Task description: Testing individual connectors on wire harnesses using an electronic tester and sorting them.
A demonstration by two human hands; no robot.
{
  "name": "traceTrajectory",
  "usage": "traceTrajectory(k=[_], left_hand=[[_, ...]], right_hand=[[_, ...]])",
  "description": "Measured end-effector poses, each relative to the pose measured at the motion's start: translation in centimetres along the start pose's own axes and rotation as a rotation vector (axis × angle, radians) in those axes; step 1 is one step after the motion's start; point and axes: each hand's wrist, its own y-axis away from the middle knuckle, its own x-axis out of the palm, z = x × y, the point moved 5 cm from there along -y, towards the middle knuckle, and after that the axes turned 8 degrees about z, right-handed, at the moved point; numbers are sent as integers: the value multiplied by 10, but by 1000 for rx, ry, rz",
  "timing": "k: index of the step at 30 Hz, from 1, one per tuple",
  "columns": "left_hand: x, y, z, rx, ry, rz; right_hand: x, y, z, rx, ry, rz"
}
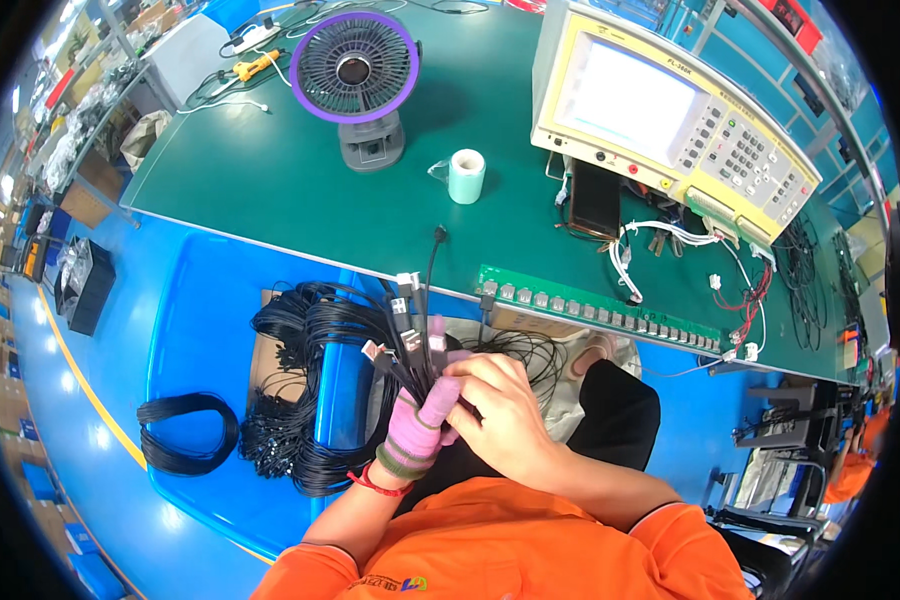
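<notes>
My left hand, in a pink and grey knit glove with cut fingertips, is closed around a bunch of black USB cables. Their metal plugs, some with white or copper-coloured ends, fan upward above the glove. One cable stands up higher, its small black plug over the table edge. My bare right hand is against the bunch from the right, fingers curled together at the left thumb. Whatever lies between those fingertips is hidden. Ahead, a green circuit strip with a row of metal sockets lies along the table edge, a black cable plugged in near its left end.
Bundled black cables hang over a blue bin on the left; one coil lies apart. On the green table stand a purple-rimmed fan, a pale green roll and a yellow-framed tester with loose wires.
</notes>
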Motion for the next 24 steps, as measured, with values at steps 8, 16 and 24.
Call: traceTrajectory(k=[8, 16, 24], left_hand=[[-1, -6, 16, 30, 435, -78], [-6, -9, 9, 122, 326, -218], [4, -8, 13, 122, 374, -27]], right_hand=[[4, 6, -20, 60, -179, -8], [11, 16, -24, 48, -334, 14], [2, 21, -36, -36, -391, 34]])
